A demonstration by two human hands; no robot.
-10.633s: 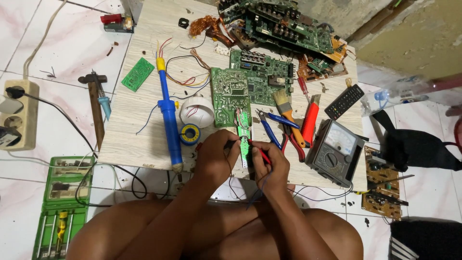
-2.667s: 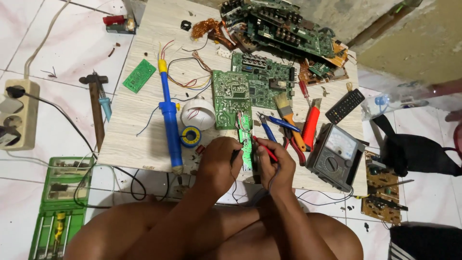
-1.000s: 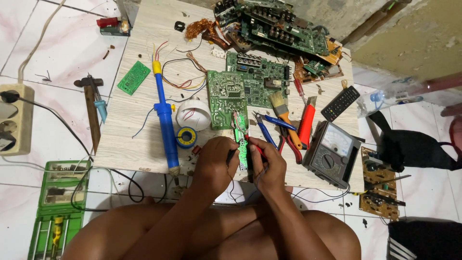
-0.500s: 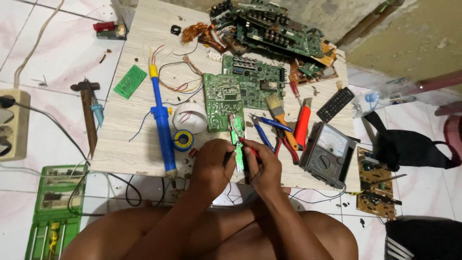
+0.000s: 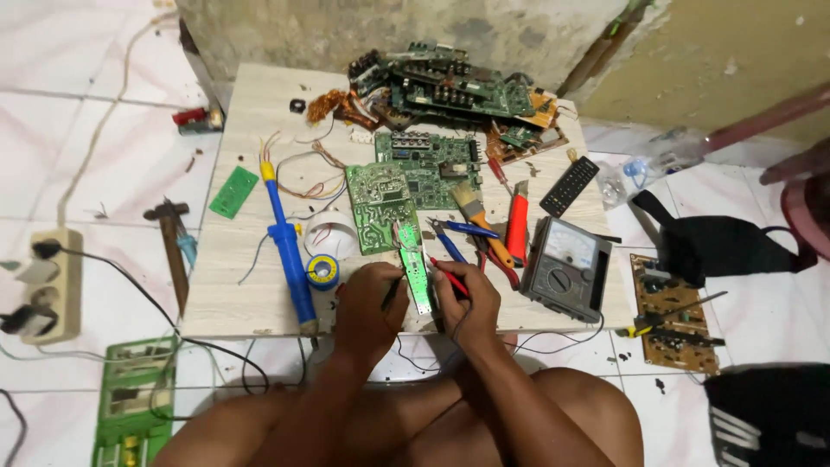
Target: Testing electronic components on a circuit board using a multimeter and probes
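- Your left hand (image 5: 370, 304) pinches a thin black probe against the narrow green strip of circuit board (image 5: 415, 270), fingers closed tight on it; keep that tip planted on one pad so it cannot skate across neighbouring joints
- Your right hand (image 5: 464, 300) grips the red-handled probe (image 5: 449, 277) pencil-fashion, fingers wrapped close around it; bring its tip down steeply, at right angles to the strip, and rest your wrist on the pale wooden board (image 5: 251, 130) for steadiness
- The grey analogue meter with a round dial (image 5: 564, 268) sits at 3 o'clock from your hands, near enough to glance at without lifting either probe
- The strip lies on the near edge of the board at 12 o'clock from your hands, running away from you, long and slim; its fine parts are too small to tell apart
- The blue-handled soldering iron (image 5: 288, 251) lies at 9 o'clock, well apart from the strip
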